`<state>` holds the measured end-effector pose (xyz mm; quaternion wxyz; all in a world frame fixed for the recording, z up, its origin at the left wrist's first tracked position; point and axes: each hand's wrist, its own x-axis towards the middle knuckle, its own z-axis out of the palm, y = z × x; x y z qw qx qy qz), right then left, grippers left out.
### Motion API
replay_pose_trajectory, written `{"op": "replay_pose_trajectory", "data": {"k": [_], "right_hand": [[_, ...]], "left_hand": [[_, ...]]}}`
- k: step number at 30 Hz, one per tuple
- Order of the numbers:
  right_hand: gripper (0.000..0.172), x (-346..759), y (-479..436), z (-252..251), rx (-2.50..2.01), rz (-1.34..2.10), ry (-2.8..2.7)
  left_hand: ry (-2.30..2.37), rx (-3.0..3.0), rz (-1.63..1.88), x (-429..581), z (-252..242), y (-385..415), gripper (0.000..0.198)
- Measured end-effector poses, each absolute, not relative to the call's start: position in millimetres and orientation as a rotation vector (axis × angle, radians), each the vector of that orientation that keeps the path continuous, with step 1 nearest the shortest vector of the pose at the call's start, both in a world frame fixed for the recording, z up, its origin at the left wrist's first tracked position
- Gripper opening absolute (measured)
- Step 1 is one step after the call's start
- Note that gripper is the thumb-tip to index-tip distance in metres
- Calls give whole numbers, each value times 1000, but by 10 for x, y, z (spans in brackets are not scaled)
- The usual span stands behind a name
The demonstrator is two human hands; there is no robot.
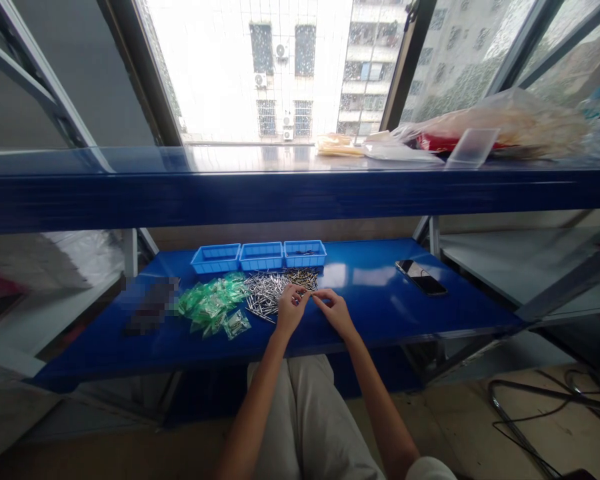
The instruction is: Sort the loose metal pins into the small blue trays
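Note:
My left hand (291,311) is closed in a pinch at the near right edge of a pile of small silver metal pins (265,293). My right hand (335,312) is pinched too, its fingertips meeting those of the left. Whatever sits between them is too small to make out. Darker, bronze-coloured pins (307,277) lie just beyond the fingers. To the left of the silver pile is a heap of green-tinted plastic packets (210,300). One clear packet (237,325) with metal pieces inside rests at the heap's near right.
Three blue bins (261,260) stand in a row behind the piles; the right one holds a few dark pieces. A phone (423,277) lies on the right of the blue table (375,313). A blue shelf (300,197) crosses above, carrying plastic bags (520,127).

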<state>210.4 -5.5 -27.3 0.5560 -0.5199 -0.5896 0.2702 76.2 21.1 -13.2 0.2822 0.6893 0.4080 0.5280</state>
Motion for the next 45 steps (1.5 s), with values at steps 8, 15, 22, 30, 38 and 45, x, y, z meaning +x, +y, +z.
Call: {"op": "replay_pose_trajectory", "data": {"k": [8, 15, 22, 30, 38, 45], "right_hand": [[23, 2083, -95, -217, -1223, 645, -1458], [21, 2095, -90, -251, -1229, 655, -1472], [19, 2102, -93, -274, -1208, 648, -1574], [19, 2110, -63, -338, -1214, 630, -1572], [16, 2107, -68, -314, -1223, 623, -1569], [22, 2098, -73, -265, -1194, 648, -1447]], "left_hand": [[1090, 1826, 1363, 765, -144, 206, 20], [1078, 1875, 1316, 764, -166, 203, 19], [1096, 1866, 1315, 754, -178, 229, 17], [1106, 1876, 1298, 756, -192, 233, 23], [1087, 1924, 1294, 753, -246, 286, 21], [1092, 1859, 1351, 741, -216, 268, 22]]}}
